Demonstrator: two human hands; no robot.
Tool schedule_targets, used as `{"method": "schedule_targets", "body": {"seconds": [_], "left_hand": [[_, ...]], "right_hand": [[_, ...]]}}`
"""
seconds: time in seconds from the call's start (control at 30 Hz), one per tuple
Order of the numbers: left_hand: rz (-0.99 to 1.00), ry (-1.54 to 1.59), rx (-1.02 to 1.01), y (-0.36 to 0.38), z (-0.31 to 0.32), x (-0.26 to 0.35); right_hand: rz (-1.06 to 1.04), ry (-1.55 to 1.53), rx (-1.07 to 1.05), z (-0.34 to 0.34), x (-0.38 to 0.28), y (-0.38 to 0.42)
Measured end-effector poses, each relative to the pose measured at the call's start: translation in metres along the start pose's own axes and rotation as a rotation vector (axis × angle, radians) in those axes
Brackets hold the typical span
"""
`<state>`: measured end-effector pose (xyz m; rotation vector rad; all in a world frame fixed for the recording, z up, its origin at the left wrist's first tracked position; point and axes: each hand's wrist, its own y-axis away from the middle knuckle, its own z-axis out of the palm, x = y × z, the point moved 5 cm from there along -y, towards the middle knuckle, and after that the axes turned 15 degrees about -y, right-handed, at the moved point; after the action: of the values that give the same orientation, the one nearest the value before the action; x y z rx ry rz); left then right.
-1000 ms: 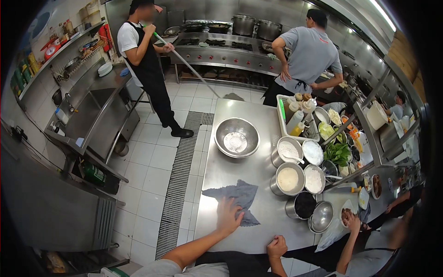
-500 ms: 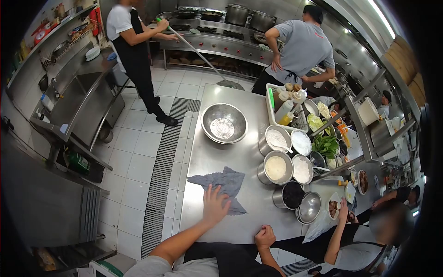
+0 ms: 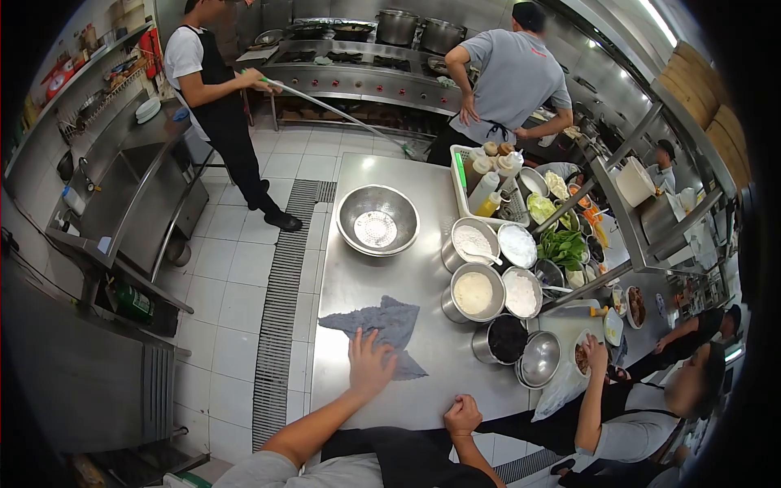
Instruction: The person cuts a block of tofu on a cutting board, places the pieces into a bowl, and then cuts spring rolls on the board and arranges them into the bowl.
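Observation:
A grey-blue cloth (image 3: pixel 390 315) lies crumpled on the steel table (image 3: pixel 439 358). My left hand (image 3: pixel 371 364) rests flat on the cloth's near side, with its fingers spread. At the table's front edge, my right hand (image 3: pixel 463 415) is closed in a fist, and I see nothing in it. Beyond the cloth stands a large steel bowl (image 3: pixel 377 220), with a perforated pattern in its bottom. To the right of the cloth are steel pots of white powder (image 3: pixel 474 293) and one pot of something black (image 3: pixel 508 338).
A crate of squeeze bottles (image 3: pixel 488 183), leafy greens (image 3: pixel 561 250) and stacked steel bowls (image 3: pixel 542 359) line the table's right side. A co-worker (image 3: pixel 626 407) works at the right. Another person (image 3: pixel 213 98) holds a mop on the left; a third (image 3: pixel 517 81) stands by the stove.
The whole view has shifted slightly, so things sit further left. My hands keep nearly the same places. The person with the mop has lowered its handle, and the right co-worker's hand has moved over the plate.

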<state>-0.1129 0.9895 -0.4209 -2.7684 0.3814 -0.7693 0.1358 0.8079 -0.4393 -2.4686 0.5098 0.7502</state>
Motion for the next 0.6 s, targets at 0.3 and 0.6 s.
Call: {"method": "schedule_targets", "body": {"seconds": [0.3,0.6], "left_hand": [[0.003,-0.011,0.014,-0.0004,0.0009,-0.0003],[-0.007,-0.013,0.053,-0.0012,-0.0029,0.0022]], "right_hand": [[0.004,-0.01,-0.004,-0.0003,-0.0012,-0.0008],[-0.021,0.006,0.018,0.0005,0.0022,0.0009]]}}
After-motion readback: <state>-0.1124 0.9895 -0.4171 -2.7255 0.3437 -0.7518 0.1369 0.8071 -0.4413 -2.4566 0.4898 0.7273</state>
